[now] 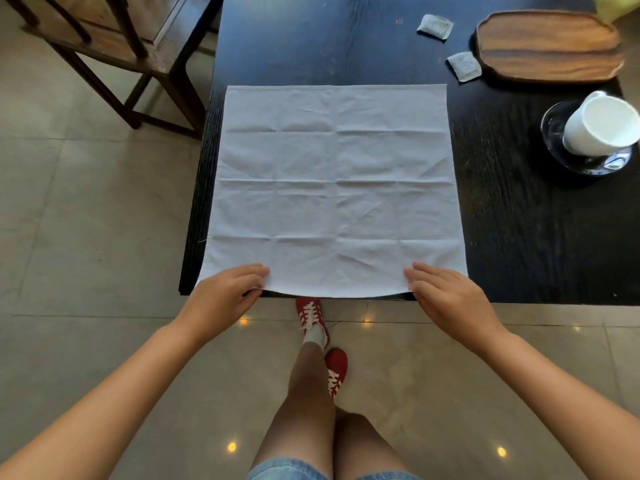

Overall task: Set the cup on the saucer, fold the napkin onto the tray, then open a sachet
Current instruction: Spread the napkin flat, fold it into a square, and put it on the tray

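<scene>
A white napkin [332, 188] lies spread flat on the dark table [519, 237], its near edge at the table's front. My left hand [228, 292] pinches the near left corner, thumb under the cloth. My right hand [450, 296] pinches the near right corner in the same way. The near edge between my hands is lifted slightly off the table. A white cup [601, 123] stands on a glass saucer [585, 161] at the right. A wooden tray [549, 45] sits at the far right. Two sachets [434, 26] [464, 65] lie left of the tray.
A wooden chair [104, 46] stands on the tiled floor left of the table. My legs and red shoes [311, 317] are below the table's front edge.
</scene>
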